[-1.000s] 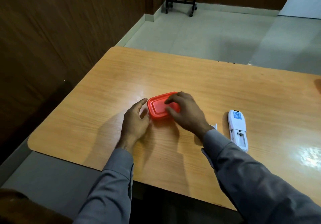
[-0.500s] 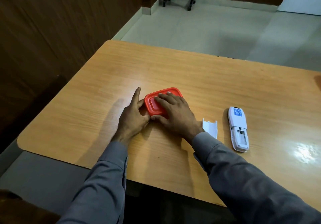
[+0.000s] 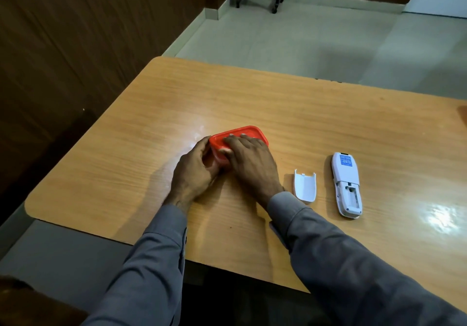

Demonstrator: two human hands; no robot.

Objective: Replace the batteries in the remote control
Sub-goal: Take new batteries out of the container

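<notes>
Hands are both working on the red container (image 3: 249,133) at the centre of the frame, on the table (image 3: 252,103). My left hand (image 3: 193,171) is curling its grip round the near-left corner of the box, bracing it, while my right hand (image 3: 249,160) is lying over the lid with fingers laid fairly flat on top and the thumb tucked against the near edge. I judge that I am prying this lid off, probably to reach fresh batteries, though I cannot see what the box holds. To do it well, I should be keeping the base pinned with the left hand and lifting one corner of the lid first, rather than pulling the whole rim at once, so the box does not skid or spill. Right of my right wrist, the white battery cover (image 3: 305,185) is lying by itself, just beside the remote control (image 3: 346,184). That remote is resting face down at centre right, long axis running nearly top to bottom in the frame, open battery bay at the lower end, blue label toward the top.
</notes>
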